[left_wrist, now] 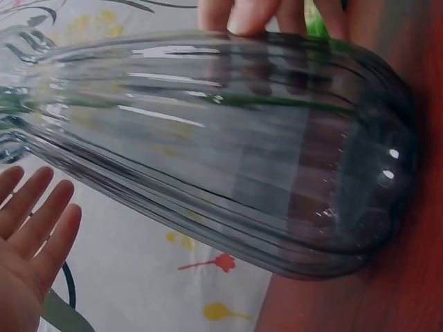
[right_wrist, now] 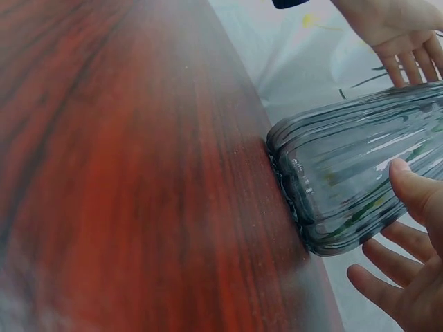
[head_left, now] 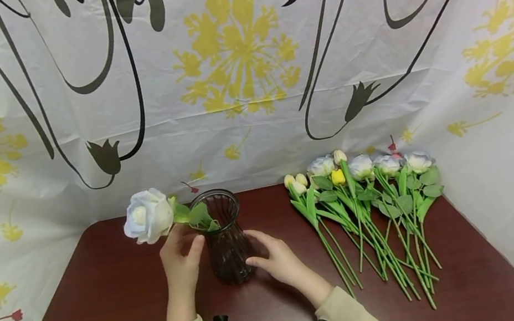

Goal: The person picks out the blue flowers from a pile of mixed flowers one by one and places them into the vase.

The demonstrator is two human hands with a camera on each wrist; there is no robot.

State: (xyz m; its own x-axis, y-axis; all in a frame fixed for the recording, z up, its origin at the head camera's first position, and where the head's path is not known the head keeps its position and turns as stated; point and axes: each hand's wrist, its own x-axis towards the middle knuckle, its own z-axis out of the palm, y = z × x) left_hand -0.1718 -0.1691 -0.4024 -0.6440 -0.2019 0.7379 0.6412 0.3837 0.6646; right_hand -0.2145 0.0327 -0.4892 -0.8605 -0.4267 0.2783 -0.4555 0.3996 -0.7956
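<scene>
A dark, see-through ribbed glass vase (head_left: pixel 232 257) with a flared rim stood upright on the tabletop (head_left: pixel 107 296). One pale blue-white artificial rose (head_left: pixel 147 216) leaned leftward out of its mouth, leaves (head_left: pixel 201 217) at the rim, green stem (left_wrist: pixel 277 102) slanting down inside.

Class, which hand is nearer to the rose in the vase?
Left. The left hand is just below the bloom; the right hand is at the right side of the vase.

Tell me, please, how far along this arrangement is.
Done: one pale rose leans in the vase. In hand: seemingly settling it, left hand near the rose, right hand at the vase's side. Probably remaining: the tulips and other roses lying on the table.
</scene>
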